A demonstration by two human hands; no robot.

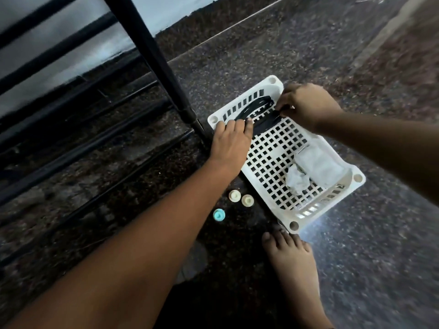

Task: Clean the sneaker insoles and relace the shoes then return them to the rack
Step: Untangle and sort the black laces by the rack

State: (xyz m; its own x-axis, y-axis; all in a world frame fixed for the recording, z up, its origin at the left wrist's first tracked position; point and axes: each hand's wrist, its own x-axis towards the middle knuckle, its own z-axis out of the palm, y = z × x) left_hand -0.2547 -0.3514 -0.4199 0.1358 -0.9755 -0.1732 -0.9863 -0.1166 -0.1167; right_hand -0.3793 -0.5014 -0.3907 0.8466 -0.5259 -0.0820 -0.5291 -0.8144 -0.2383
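Observation:
A white perforated plastic tray [282, 148] lies on the dark stone floor. Black shoelaces [257, 112] lie coiled at its far end. My right hand [306, 105] pinches the laces at their right side. My left hand [231, 141] rests flat on the tray's left rim, fingertips touching the laces' left end. A white packet [318, 162] and a crumpled white tissue [297, 181] sit at the tray's near end. No sneakers or insoles are in view.
A black metal shoe rack [152, 55] stands at left, its leg right beside the tray's far corner. Three small round caps [237, 200] lie on the floor left of the tray. My bare foot [292, 264] stands just below the tray's near corner.

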